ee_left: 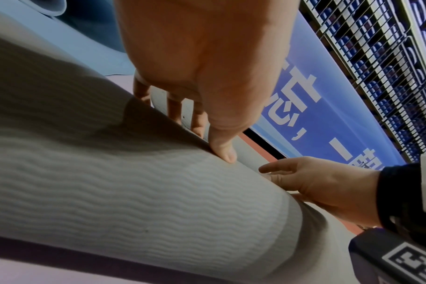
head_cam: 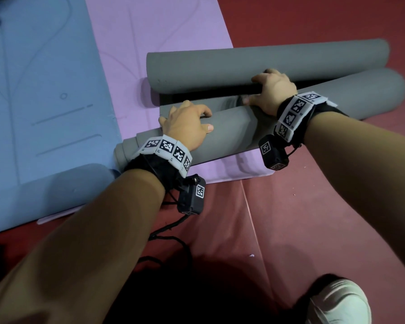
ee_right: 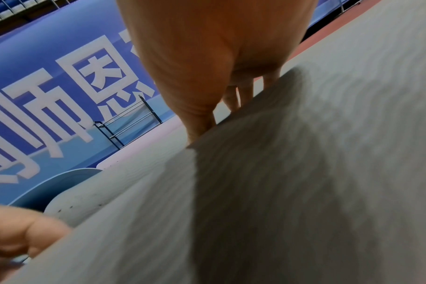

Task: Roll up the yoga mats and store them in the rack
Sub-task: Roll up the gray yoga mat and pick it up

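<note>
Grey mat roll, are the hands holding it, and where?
Both: left hand grips the grey mat roll over its top near the left end, right hand mid-length.

right fingertips [head_cam: 270,72]: hidden behind the grey roll [head_cam: 290,99]
blue mat [head_cam: 33,90]: cut off at left edge
shoe [head_cam: 339,302]: cut off at bottom edge
rack [ee_right: 128,123]: small, contents unclear

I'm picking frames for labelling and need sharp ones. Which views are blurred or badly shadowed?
Head view: sharp on both hands and the grey mat, though the bottom edge sinks into dark shadow. Left wrist view: the mat's ripple texture is crisp; the left hand casts a shadow on it. Right wrist view: softest, with the mat smeared and a broad shadow under the right hand.
</note>
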